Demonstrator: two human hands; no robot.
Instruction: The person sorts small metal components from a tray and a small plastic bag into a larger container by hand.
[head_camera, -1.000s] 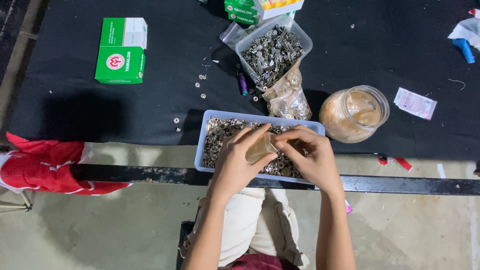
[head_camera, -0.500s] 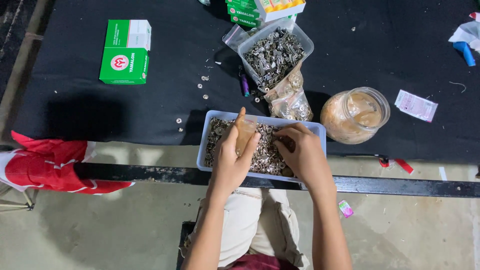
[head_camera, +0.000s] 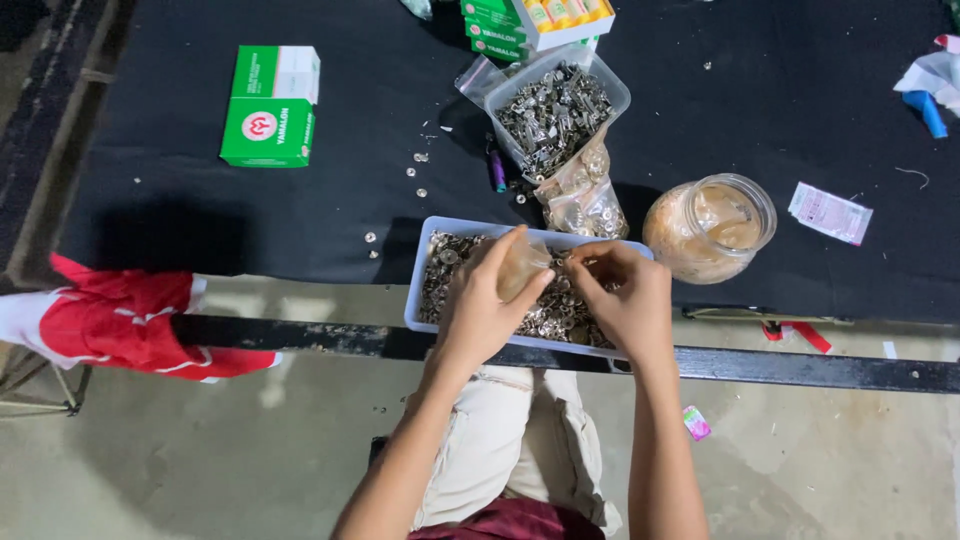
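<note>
both hands over the white tray (head_camera: 415, 300) of metal parts (head_camera: 440, 275).
my left hand (head_camera: 480, 305) grasps a small clear bag (head_camera: 520, 265); my right hand (head_camera: 625, 300) pinches parts beside it.

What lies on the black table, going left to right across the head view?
Green and white cardboard box → shallow pale plastic tray of small metal parts → clear round plastic jar → small white paper slip.
</note>
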